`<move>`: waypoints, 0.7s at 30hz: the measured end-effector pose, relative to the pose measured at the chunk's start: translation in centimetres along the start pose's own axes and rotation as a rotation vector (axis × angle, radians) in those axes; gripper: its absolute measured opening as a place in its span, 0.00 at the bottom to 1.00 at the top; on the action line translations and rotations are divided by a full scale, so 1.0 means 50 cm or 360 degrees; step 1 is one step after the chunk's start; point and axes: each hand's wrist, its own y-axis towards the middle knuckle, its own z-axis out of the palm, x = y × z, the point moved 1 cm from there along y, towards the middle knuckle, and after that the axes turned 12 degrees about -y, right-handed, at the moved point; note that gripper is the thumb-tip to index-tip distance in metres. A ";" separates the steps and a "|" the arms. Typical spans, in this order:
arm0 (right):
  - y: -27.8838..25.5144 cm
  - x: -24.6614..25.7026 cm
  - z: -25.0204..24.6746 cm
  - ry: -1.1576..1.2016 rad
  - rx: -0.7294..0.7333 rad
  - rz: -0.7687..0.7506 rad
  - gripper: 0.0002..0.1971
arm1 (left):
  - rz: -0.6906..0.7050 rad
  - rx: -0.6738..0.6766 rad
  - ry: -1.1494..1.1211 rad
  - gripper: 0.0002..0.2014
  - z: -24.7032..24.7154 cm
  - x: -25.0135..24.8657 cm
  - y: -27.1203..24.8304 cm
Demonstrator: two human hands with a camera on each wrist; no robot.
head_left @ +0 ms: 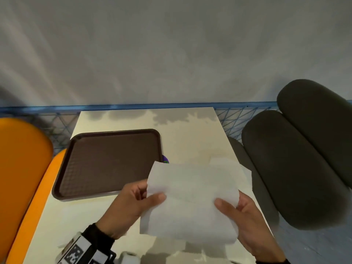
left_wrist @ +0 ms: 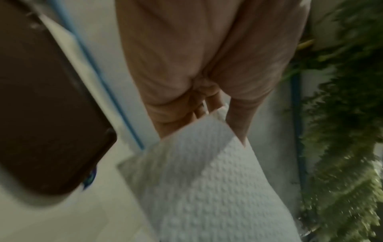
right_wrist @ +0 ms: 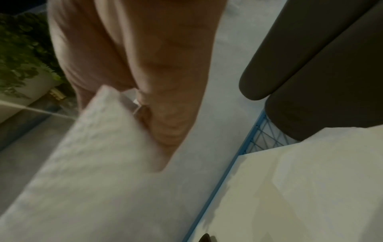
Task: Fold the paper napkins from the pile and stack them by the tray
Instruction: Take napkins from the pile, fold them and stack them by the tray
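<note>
A white embossed paper napkin (head_left: 192,199) is held up above the table's near right part, folded over on itself. My left hand (head_left: 133,202) pinches its left edge between thumb and fingers; in the left wrist view the napkin (left_wrist: 207,180) runs down from my left hand (left_wrist: 199,104). My right hand (head_left: 243,212) pinches the right edge, thumb on top; in the right wrist view the napkin (right_wrist: 87,155) is gripped by my right hand (right_wrist: 157,114). More white napkins (head_left: 228,164) lie flat on the table behind it. The brown tray (head_left: 108,162) sits empty to the left.
The cream table (head_left: 182,130) stands against a grey wall, with a blue wire rail (head_left: 133,107) behind it. An orange chair (head_left: 24,168) is on the left and dark padded seats (head_left: 297,164) on the right. A small purple object (head_left: 165,160) peeks out by the tray's right edge.
</note>
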 end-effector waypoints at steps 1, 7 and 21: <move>0.006 0.005 0.010 -0.0087 -0.0041 -0.0031 0.31 | 0.0058 -0.0021 0.0068 0.12 -0.006 -0.020 -0.007; 0.030 0.051 0.056 -0.0162 -0.0006 -0.0179 0.20 | 0.0276 -0.0071 0.0259 0.15 -0.040 -0.116 -0.038; 0.021 0.094 0.083 -0.0405 -0.0058 -0.0780 0.27 | 0.0454 -0.0043 0.0407 0.20 -0.104 -0.170 -0.058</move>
